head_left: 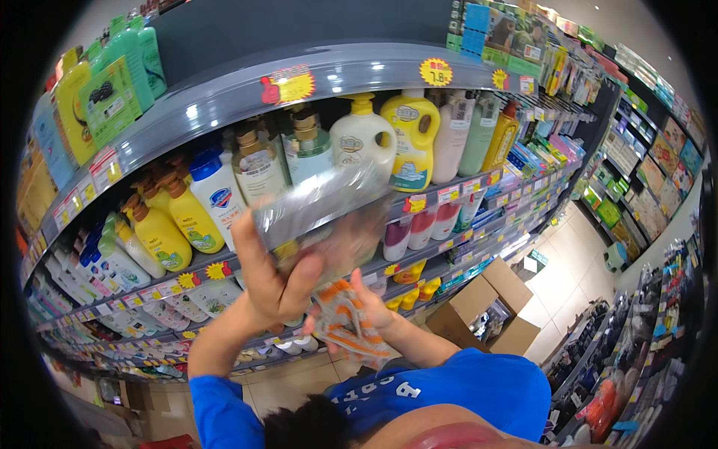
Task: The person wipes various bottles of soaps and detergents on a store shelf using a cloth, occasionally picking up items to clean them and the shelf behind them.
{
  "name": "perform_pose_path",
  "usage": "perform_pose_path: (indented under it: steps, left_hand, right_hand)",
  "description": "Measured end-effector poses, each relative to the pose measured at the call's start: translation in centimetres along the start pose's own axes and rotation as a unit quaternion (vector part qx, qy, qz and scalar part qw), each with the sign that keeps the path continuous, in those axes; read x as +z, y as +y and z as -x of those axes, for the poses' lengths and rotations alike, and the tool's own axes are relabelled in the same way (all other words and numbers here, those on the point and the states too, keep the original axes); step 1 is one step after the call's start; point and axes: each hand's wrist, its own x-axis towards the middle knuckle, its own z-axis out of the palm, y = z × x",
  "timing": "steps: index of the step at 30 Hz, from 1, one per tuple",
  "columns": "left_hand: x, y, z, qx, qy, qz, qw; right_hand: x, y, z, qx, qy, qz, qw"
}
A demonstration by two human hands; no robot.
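Observation:
My left hand point(273, 280) is closed on a shiny box-shaped package point(325, 213), fingers behind it and thumb along its lower edge. The package is tilted in front of the shelf and smeared by motion; its dark top and glossy face show, but its contents cannot be made out. Just below and to the right, my right hand point(374, 307) is closed on a crumpled cloth point(348, 322) with grey and orange stripes. The cloth hangs close under the package; whether they touch is unclear. Behind them stand a white pump bottle point(363, 138) and a yellow bottle with a handle point(411, 138).
Curved shelves point(202, 90) packed with bottles and price tags run across the front. Yellow pump bottles point(161, 236) stand at left. An open cardboard box point(486, 307) sits on the tiled floor point(572, 258). Another stocked rack point(621, 352) stands at right.

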Motion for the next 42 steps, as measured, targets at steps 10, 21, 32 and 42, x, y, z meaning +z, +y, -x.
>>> perform_pose_path:
  steps: [10, 21, 32, 42]
  left_hand:
    - [13.4, -3.7, -29.4, -0.074, 0.053, 0.09, 0.992]
    - [22.8, -13.6, -35.4, -0.41, 0.016, 0.098, 0.907]
    - [23.1, -14.6, -33.4, -0.422, -0.163, -0.053, 0.89]
    - [20.7, -14.9, -33.5, -0.404, -0.139, -0.012, 0.904]
  right_hand:
    - [-4.9, -7.6, 9.0, -0.006, 0.189, 0.17, 0.967]
    - [-8.1, -17.7, 15.7, -0.006, 0.209, 0.162, 0.964]
    - [-11.5, -22.1, 18.9, 0.041, 0.224, 0.146, 0.963]
    - [-12.2, -23.6, 19.6, 0.05, 0.251, 0.161, 0.953]
